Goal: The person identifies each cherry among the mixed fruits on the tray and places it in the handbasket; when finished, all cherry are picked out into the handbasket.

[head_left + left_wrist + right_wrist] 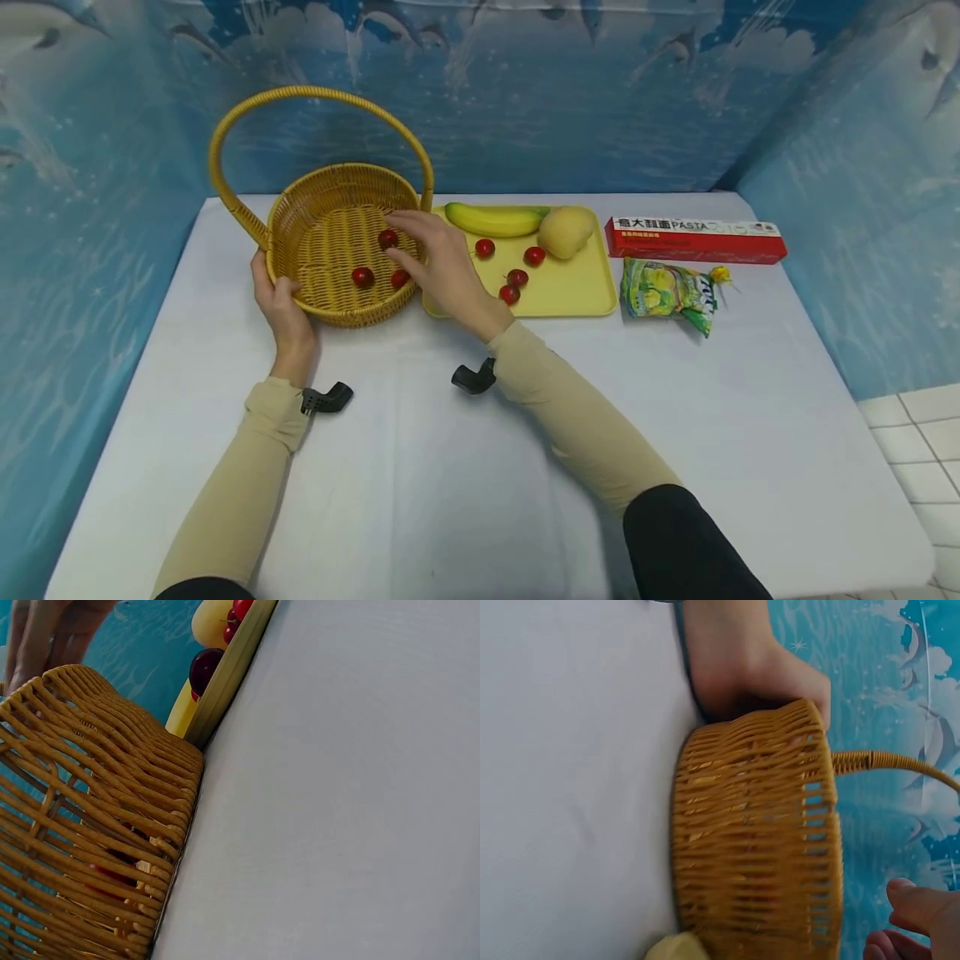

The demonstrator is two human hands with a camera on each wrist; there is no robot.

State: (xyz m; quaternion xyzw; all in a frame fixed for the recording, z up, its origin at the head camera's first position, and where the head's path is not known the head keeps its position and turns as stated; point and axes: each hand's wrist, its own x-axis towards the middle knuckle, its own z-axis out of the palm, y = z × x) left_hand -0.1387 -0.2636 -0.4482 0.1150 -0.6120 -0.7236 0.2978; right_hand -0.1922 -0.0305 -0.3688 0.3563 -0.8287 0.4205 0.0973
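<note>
My left hand (285, 321) (742, 664) grips the left rim of a yellow wicker basket (322, 233) (112, 787) (750, 832), thumb on the edge. Above the basket's right side is my right hand (446, 271) (56, 637) (922, 915), thumb and fingers spread apart. A cherry (387, 239) shows beside its fingertips in the head view; whether they touch it I cannot tell. Two more cherries (363, 277) (400, 278) lie inside the basket. The left wrist view does not show the left hand.
Right of the basket, a yellow tray (570, 304) (232, 675) bears a banana (495, 220), a pale yellow fruit (566, 232) and several cherries (517, 278). Beyond it lie a red pasta box (697, 242), a green snack bag (667, 290) and a small yellow flower (720, 275).
</note>
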